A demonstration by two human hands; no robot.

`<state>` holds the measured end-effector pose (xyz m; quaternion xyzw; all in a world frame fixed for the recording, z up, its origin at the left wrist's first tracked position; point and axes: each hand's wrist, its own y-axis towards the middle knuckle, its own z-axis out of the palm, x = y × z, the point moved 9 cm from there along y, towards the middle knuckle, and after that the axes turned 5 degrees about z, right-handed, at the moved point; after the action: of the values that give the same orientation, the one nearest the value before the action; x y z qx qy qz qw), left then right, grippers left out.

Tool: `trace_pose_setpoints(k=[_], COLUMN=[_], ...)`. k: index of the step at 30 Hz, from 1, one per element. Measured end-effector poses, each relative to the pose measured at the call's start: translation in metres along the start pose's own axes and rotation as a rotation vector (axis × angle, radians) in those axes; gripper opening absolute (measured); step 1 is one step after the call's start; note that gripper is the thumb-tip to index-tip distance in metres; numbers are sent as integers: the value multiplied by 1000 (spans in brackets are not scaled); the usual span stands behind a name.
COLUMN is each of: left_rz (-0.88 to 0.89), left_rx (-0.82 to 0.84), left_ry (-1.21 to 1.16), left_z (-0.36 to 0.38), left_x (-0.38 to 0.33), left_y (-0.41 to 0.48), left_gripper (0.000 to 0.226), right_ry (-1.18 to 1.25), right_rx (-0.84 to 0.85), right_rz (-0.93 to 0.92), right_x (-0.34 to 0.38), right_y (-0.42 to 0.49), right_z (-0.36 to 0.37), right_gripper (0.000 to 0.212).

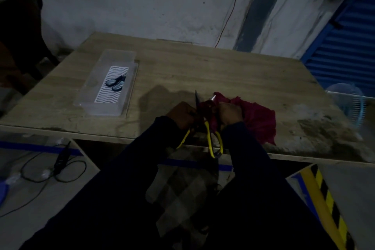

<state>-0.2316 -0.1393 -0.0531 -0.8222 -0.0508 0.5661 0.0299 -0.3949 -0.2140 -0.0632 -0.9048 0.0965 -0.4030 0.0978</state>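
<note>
Broadly, the wood-grain desk (203,67) carries a soft, crumpled red cloth (257,119) at its near edge. The scissors (208,136) sit beside it, long axis front-to-back, with dark blades spread and pointing away and yellow loop handles overhanging the edge. The left grip (182,115) clenches one scissor arm. The right grip (230,114) grasps cloth bunched against the other blade.

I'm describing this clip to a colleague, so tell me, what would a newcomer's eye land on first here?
First, the yellow-handled scissors at the near edge of the table, blades spread, gripped by the left hand while the right hand holds a red cloth against them. Next, to the left, a clear tray holding a dark pair of scissors.
</note>
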Motion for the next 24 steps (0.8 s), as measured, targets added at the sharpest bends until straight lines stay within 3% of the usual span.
trace_pose_setpoints(k=[1,5,7,10,12,13,17,21,24], left_rz=[-7,-11,-13,-17,-4,5,7,-13,11], left_rx=[11,31,29,-3,-14,-9,36,22,1], left_ry=[6,13,28,10,1,21,20,30,55], left_z=[1,1,1,-2,-3,-2,5,3,1], left_x=[0,-3,-6,-4,-2,-2,-6,-3,-3], left_y=[-1,-3,-3,-4,-1,-1,-3,-2,0], left_gripper=[30,29,31,29,31,34,33,30,32], right_ry=[-25,356,200,74,116,287,426,523,711], right_rx=[53,101,28,-7,45,27,79,156,156], right_rz=[-21,168,102,-55,-83,-99,157,192,281], right_x=[1,-7,-1,12,14,13,-16,-14,-26], right_y=[4,17,25,13,4,4,15,21,38], right_z=[5,0,-7,-4,1,-3,9,14,24], right_gripper=[28,47,46,40,29,22,8,7,56])
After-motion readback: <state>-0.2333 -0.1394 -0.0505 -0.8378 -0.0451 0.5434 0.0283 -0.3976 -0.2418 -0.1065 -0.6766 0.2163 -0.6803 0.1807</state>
